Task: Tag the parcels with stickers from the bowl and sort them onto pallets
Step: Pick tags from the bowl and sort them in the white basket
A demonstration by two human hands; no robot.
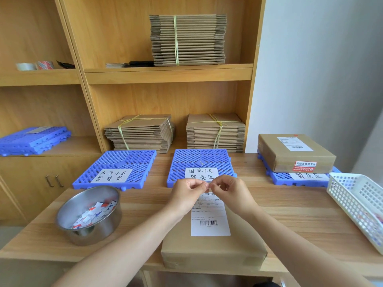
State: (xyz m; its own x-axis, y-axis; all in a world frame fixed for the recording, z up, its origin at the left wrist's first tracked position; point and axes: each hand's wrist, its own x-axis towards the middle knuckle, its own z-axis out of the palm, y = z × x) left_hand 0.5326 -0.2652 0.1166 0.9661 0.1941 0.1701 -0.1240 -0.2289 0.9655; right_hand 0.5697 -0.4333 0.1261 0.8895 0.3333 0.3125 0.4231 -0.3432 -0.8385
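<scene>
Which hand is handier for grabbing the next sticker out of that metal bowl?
Left, most likely. The bowl sits on the table's left, nearest the left hand; the right hand would have to cross over the parcel. Both now pinch one small sticker together.

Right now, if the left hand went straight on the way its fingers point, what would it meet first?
Most likely the right hand: the left hand points rightward at it, and both pinch what looks like a sticker between them, above the parcel.

blue lattice pallets (116,162), steel bowl (91,216), brown parcel (213,251).
</scene>
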